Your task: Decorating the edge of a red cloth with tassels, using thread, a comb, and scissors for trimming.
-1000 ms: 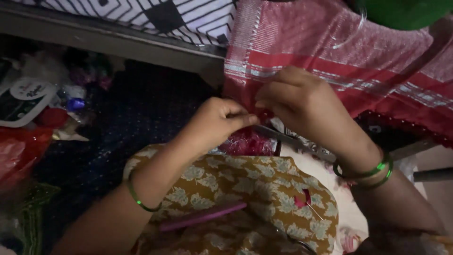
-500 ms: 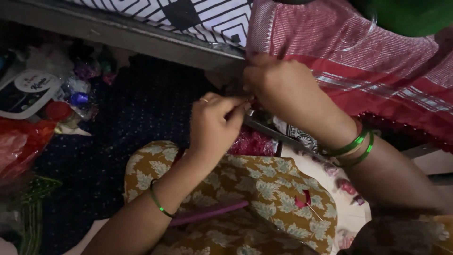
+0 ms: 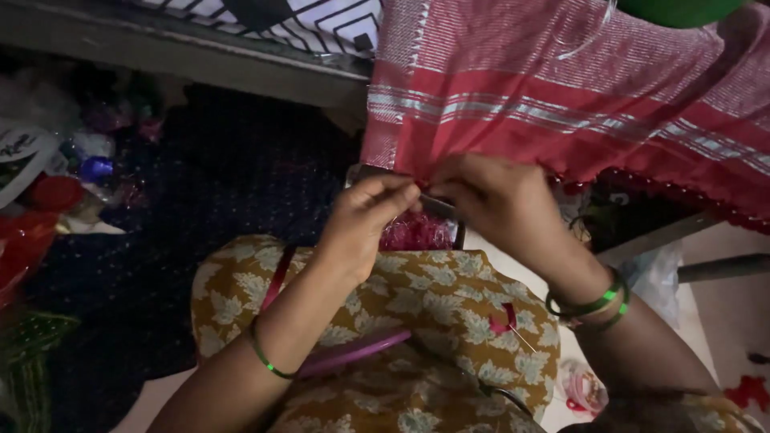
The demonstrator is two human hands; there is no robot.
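Red cloth hangs over; clutter crowds left.

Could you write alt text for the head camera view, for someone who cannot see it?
Seen from above, a person's left hand and right hand pinch the lower edge of a red woven cloth with silver stripes. Below lie a mustard floral-print fabric over the lap and a small container of pink beads; green bangles circle the right wrist.

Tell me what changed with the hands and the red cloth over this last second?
Little changed. Both hands stayed pinched together at the lower edge of the red striped cloth; the left hand rose a bit and came closer to the right hand, fingertips now nearly meeting. Nothing was visibly let go or newly picked up. The yellow floral fabric and the purple stick on it lie as before.
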